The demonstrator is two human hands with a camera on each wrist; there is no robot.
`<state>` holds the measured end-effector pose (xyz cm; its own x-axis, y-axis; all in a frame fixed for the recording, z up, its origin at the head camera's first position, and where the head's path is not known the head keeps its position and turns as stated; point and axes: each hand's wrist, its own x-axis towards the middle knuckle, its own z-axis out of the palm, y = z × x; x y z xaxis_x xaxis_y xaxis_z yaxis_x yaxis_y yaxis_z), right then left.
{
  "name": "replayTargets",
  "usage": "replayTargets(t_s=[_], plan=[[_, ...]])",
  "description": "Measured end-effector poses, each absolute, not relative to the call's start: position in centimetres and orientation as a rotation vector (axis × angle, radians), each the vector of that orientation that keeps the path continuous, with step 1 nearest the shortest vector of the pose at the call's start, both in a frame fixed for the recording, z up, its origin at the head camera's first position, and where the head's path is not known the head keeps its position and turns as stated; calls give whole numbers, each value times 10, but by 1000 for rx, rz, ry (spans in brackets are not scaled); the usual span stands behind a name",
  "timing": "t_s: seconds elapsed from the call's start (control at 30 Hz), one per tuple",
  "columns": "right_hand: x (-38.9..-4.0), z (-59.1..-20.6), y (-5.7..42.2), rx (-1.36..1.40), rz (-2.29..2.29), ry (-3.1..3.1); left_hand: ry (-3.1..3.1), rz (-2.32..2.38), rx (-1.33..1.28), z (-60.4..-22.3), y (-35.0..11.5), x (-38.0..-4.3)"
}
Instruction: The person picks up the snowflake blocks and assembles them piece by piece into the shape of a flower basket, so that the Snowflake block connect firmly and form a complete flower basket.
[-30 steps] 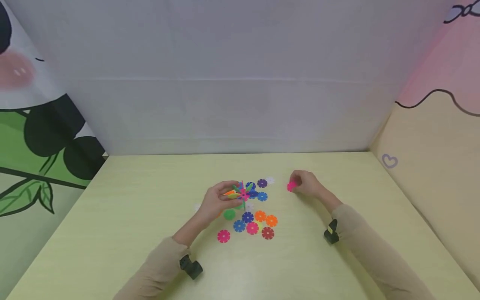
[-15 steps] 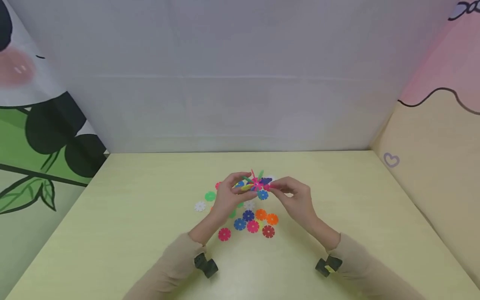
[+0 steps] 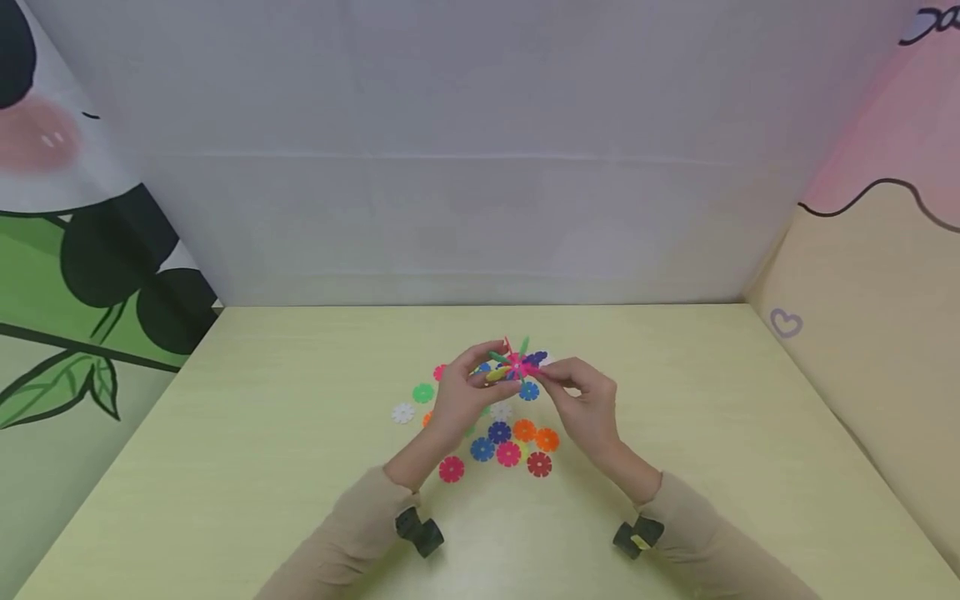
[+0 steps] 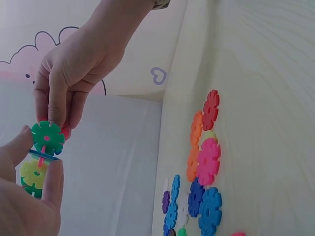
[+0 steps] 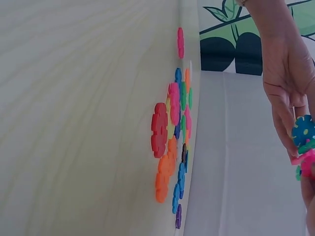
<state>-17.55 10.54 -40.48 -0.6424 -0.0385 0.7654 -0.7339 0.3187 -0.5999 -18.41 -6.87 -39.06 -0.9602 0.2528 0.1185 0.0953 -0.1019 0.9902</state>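
Observation:
My left hand (image 3: 459, 393) grips a cluster of interlocked plastic flower discs (image 3: 516, 365), held up over the table. Discs in pink, green, yellow and blue stick out of it at several angles. From the right, my right hand (image 3: 591, 402) pinches a pink disc (image 5: 308, 164) against the cluster. In the left wrist view, a green disc (image 4: 47, 137) and a yellow disc (image 4: 32, 172) show between the two hands. The right fingertips cover most of the pink disc there. Where its slot meets the cluster is hidden by the fingers.
Loose flower discs lie below the hands on the pale wooden table (image 3: 300, 433). Among them are a red disc (image 3: 539, 464), an orange disc (image 3: 547, 439), a pink disc (image 3: 452, 469) and a white disc (image 3: 402, 413). A grey wall panel (image 3: 480, 225) stands behind the table.
My right hand has come left from the table's right side, bringing the pink disc to the cluster. The left hand has shifted slightly right and up with the cluster.

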Motion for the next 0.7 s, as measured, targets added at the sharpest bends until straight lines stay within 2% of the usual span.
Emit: replayTargets(t_s=[0.7], plan=[[-175,-414,103,773,1420,-1961,2078,2149,367,-403,-76,-185]])
